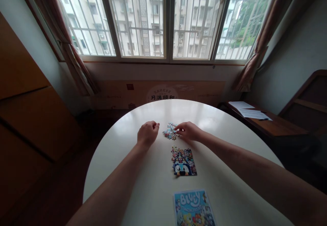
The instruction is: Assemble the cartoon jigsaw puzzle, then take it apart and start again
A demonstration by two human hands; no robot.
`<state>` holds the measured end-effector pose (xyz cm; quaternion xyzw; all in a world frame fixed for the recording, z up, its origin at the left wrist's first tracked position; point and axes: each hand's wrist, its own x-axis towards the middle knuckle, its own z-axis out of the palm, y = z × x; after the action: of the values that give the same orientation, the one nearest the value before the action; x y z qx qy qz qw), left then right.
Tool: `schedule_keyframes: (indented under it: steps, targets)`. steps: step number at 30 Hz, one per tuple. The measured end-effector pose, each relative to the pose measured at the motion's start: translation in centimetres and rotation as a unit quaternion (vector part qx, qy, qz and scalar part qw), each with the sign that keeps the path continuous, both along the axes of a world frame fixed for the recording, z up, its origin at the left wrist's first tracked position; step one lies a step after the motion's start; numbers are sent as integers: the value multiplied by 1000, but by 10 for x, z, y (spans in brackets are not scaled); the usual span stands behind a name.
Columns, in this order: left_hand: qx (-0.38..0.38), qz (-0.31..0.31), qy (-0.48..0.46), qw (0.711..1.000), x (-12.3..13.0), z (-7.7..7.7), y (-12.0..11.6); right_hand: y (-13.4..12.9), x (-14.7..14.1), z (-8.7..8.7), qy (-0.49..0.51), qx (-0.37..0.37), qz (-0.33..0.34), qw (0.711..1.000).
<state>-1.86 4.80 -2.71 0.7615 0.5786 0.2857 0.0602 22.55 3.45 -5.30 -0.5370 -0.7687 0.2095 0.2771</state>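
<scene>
A loose heap of small jigsaw pieces (170, 131) lies near the far middle of the white table. My right hand (189, 131) reaches in from the right, its slightly bent fingers apart at the heap's edge. To the left of the heap, my left hand (148, 133) is closed with curled fingers; whatever may be inside is hidden. Nearer to me lies a partly joined jigsaw puzzle (183, 162) showing a blue dog's face among many small figures. Its left and upper edges are uneven.
A blue picture sheet or box lid (193, 207) marked "BLUEY" lies closest to me on the round table (114, 171). Papers (250, 112) and a dark pen rest on a wooden surface (286, 124) at right. Barred windows and a printed carton (114, 95) stand beyond.
</scene>
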Motion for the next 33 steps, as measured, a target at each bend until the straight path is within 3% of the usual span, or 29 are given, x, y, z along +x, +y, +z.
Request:
schedule_keyframes:
  steps: [4,9,14,18,22,26,29,33]
  targets:
    - [18,1,14,1000,1,4,-2,13,0,3,-3,26,-28,999]
    - [50,-38,51,997,3,6,-5,21,-4,7,-17,27,8,999]
    - [46,-168,78,982,6,10,-13,7,4,24,-49,90,-61,993]
    - [1,-291,99,952,8,17,-22,-27,10,30,-54,112,-94,988]
    - [-59,-348,123,928,9,19,-29,-75,5,25,-48,84,-23,995]
    - [-76,-346,134,925,11,20,-36,-112,-1,24,-57,73,137,986]
    - [-83,-329,144,930,16,21,-42,-125,-5,28,-111,85,198,970]
    - [-88,-303,159,935,22,20,-48,-129,-10,31,-149,94,222,959]
